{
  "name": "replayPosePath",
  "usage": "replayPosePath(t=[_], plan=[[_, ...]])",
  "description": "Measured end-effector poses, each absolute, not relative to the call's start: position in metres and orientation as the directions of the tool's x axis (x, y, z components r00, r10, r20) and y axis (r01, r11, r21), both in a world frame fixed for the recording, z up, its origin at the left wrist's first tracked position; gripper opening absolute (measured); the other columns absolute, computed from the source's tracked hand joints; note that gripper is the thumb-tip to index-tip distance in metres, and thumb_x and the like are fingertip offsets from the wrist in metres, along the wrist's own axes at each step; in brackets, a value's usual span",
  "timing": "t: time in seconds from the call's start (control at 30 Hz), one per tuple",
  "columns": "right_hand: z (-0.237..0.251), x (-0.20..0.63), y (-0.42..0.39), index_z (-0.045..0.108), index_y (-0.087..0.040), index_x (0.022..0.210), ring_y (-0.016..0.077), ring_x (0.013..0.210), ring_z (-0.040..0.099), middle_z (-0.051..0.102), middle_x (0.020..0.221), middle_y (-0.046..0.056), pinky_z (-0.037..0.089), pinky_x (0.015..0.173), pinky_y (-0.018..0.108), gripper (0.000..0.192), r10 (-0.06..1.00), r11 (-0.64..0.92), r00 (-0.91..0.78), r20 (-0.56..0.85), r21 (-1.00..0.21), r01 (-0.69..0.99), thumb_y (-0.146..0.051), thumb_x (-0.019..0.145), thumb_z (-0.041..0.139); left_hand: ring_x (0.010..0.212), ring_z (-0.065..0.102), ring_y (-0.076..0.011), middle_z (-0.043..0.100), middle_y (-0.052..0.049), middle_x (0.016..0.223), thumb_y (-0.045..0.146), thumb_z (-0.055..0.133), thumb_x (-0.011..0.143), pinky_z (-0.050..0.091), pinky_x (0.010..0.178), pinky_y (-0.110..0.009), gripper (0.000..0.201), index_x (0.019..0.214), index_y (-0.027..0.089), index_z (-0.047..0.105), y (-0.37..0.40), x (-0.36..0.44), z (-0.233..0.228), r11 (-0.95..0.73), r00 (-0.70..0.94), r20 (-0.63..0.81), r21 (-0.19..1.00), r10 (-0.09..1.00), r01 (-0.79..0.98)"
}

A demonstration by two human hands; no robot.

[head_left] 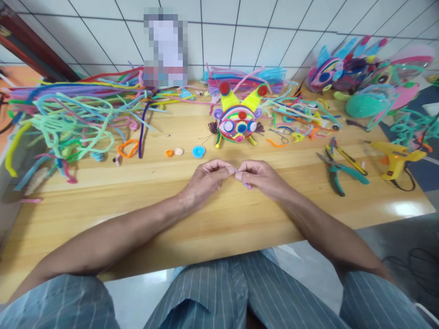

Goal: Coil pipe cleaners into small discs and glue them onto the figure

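Above the wooden table [219,219], both my hands meet in a pinch on a short purple pipe cleaner [246,185]. My left hand [211,177] grips one end at the fingertips. Opposite it, my right hand [259,176] holds the rest, and part of the strip shows below its fingers. Most of the pipe cleaner is hidden by the fingers. Just beyond the hands stands a colourful pipe-cleaner mask figure [238,121] with yellow horns. Flat coils lie to its left: a blue coil [198,151], a pale pink coil [179,151] and an orange coil [169,153].
Loose pipe cleaners [75,119] heap up on the left, with bundles [247,77] at the back. Teal-handled pliers [338,171], a yellow utility knife [350,157] and a yellow glue gun [394,157] lie at right. Small scissors [283,138] and finished figures [370,100] are behind.
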State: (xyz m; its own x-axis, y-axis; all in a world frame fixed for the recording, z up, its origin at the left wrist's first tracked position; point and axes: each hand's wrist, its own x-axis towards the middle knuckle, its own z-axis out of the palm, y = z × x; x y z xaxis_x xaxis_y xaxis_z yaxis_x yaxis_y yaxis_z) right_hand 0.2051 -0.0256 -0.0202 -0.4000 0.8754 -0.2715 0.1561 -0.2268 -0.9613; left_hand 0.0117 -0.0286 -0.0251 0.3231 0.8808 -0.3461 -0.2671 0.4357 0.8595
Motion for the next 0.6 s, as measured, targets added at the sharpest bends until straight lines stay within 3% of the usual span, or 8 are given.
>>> replayPosePath(t=[0.2,0.3,0.43,0.6], plan=[[-0.028,0.201,-0.027,0.059,-0.019,0.068,0.0083,0.049,0.043,0.053,0.054,-0.005,0.032,0.049,0.024,0.034,0.875,-0.234,-0.403,-0.266,-0.964,0.129,-0.046,0.082,0.075,0.045,0.03,-0.0039,0.054,0.005,0.063,0.038,0.086,0.069,0.02,0.044,-0.021,0.029,0.078,0.016,0.068,-0.032,0.018,-0.024,0.577,0.382,-0.444,0.721,0.81,-0.384],[-0.025,0.207,-0.023,0.059,-0.019,0.068,0.0081,0.049,0.043,0.056,0.056,-0.004,0.031,0.048,0.024,0.032,0.837,-0.265,-0.459,-0.299,-0.954,0.139,-0.044,0.081,0.075,0.046,0.033,-0.0052,0.056,0.004,0.064,0.044,0.082,0.074,0.022,0.044,-0.023,0.031,0.079,0.016,0.07,-0.022,0.012,-0.024,0.504,0.421,-0.368,0.818,0.829,-0.277],[-0.019,0.214,-0.02,0.062,-0.019,0.072,0.0084,0.051,0.045,0.059,0.058,-0.004,0.033,0.05,0.023,0.028,0.784,-0.269,-0.519,-0.339,-0.94,0.208,-0.041,0.082,0.074,0.052,0.037,-0.0066,0.059,0.004,0.063,0.041,0.089,0.068,0.026,0.05,-0.024,0.032,0.079,0.016,0.072,-0.014,0.004,-0.021,0.351,0.439,-0.289,0.934,0.851,-0.064],[-0.017,0.212,-0.022,0.064,-0.019,0.075,0.0088,0.051,0.045,0.054,0.056,-0.005,0.033,0.05,0.024,0.028,0.821,-0.254,-0.475,-0.316,-0.948,0.192,-0.044,0.083,0.073,0.058,0.042,-0.0087,0.059,0.003,0.066,0.046,0.086,0.074,0.031,0.055,-0.024,0.034,0.079,0.017,0.069,-0.02,0.005,-0.024,0.262,0.386,-0.224,0.964,0.895,-0.046]])
